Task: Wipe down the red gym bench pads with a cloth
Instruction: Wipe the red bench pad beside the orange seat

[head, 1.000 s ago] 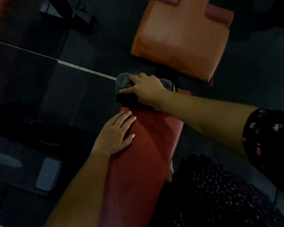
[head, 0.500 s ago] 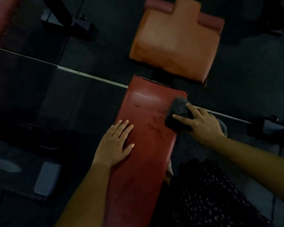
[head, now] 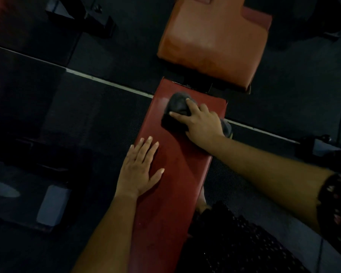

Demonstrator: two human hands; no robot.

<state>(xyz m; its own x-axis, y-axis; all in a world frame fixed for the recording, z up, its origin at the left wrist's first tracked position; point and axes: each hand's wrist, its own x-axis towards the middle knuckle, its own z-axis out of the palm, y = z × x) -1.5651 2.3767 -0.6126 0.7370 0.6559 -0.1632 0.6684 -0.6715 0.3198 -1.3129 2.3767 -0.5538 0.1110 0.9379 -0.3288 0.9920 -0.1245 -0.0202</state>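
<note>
Red vinyl takes up the middle of the head view, in two pads. One is the long red surface (head: 177, 174), running away from the person. The other is an orange-red seat pad (head: 211, 42) beyond its far end, with a dark gap between them. There is one cloth (head: 177, 104), dark grey and bunched. It lies on the far end of the long red surface, roughly mid-width and a little towards the left edge.

Two hands show. The right hand (head: 203, 123) reaches in from the right with a nearly straight forearm and presses down on the cloth. Its grip is apart: index finger and thumb are stretched out over the fabric, not closed round it, and a fold of cloth pokes out by the wrist. The left hand (head: 140, 170) lies flat on the left edge of the surface, palm down. Its grip is also apart, with fingers spread and holding nothing.

Half a second ago the cloth sat at the right edge of the pad, with the right hand partly off the side. Now both are further left and closer to the far end. The left hand is in the same spot. A dark dotted garment (head: 234, 243) fills the lower right, over the dark floor (head: 106, 119).
</note>
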